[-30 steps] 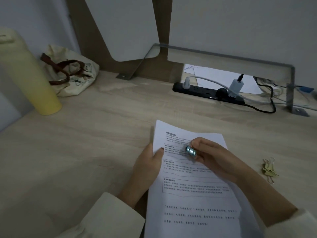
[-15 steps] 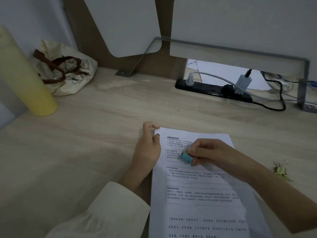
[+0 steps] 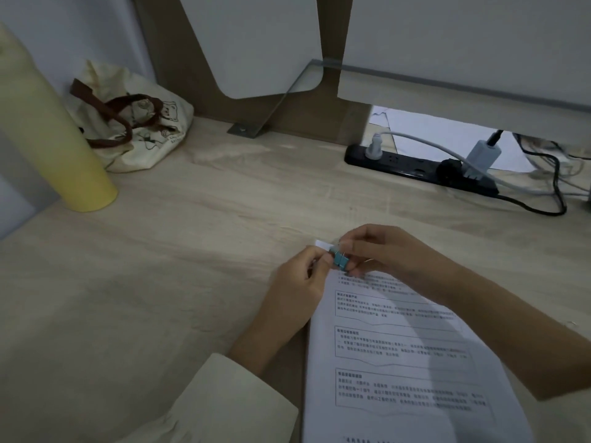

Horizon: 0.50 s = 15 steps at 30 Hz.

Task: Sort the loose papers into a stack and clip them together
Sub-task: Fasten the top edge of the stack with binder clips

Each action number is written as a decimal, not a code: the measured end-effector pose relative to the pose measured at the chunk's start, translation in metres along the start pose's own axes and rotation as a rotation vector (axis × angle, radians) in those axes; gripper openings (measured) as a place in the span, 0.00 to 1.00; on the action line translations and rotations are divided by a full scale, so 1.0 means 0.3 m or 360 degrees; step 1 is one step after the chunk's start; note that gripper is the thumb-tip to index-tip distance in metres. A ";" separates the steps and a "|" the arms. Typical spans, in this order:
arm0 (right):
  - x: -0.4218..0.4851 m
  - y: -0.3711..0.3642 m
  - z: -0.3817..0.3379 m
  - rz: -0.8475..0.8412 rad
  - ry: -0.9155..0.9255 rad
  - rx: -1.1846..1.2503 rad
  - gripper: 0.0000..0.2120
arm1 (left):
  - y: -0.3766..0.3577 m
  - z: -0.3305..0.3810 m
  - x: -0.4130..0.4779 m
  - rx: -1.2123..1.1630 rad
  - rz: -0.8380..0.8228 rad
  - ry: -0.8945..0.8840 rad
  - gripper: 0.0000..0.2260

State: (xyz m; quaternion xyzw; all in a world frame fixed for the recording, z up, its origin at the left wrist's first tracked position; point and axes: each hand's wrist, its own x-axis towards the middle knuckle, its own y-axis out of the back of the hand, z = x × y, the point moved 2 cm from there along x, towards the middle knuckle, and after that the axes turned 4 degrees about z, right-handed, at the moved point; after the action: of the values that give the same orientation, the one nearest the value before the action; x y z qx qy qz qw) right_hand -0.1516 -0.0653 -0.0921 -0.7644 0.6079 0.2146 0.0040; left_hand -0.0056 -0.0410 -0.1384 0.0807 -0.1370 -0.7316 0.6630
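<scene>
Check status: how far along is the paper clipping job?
Done: the white printed paper sheets lie gathered in one stack on the light wooden desk. In hand: the right hand pinches a small teal metal binder clip at the stack's top left corner, while the left hand grips that corner. Left: seating the clip and letting go; whether it already bites the paper is hidden.

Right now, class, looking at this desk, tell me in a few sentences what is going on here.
A person is clipping a stack of printed papers resting on a wooden desk. The left hand pinches the stack's top left corner, and the right hand holds a teal binder clip at that corner. Whether the clip already grips the sheets cannot be told. A yellow bottle and a cloth bag sit at the far left.
</scene>
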 end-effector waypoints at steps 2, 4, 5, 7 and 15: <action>0.004 0.012 -0.003 -0.0099 -0.0073 0.0047 0.14 | -0.001 -0.003 0.000 0.0024 0.0019 -0.0004 0.08; 0.006 0.018 -0.010 -0.0149 -0.0108 0.0069 0.17 | -0.002 -0.004 0.000 0.0025 0.0037 0.0002 0.08; 0.007 0.020 -0.012 -0.0154 -0.0111 0.0067 0.17 | -0.001 -0.002 0.000 0.0030 0.0044 -0.0004 0.08; 0.011 0.021 -0.015 -0.0151 -0.0103 0.0065 0.17 | -0.001 0.001 0.001 0.0042 0.0057 -0.0020 0.07; 0.015 0.017 -0.015 -0.0179 -0.0072 0.0057 0.15 | -0.004 -0.001 0.004 0.0027 0.0023 0.0001 0.09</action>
State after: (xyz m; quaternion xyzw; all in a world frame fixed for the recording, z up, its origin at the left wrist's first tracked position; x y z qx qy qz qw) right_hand -0.1541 -0.0719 -0.0882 -0.7921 0.5675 0.2203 0.0436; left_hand -0.0067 -0.0421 -0.1391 0.0855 -0.1436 -0.7256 0.6675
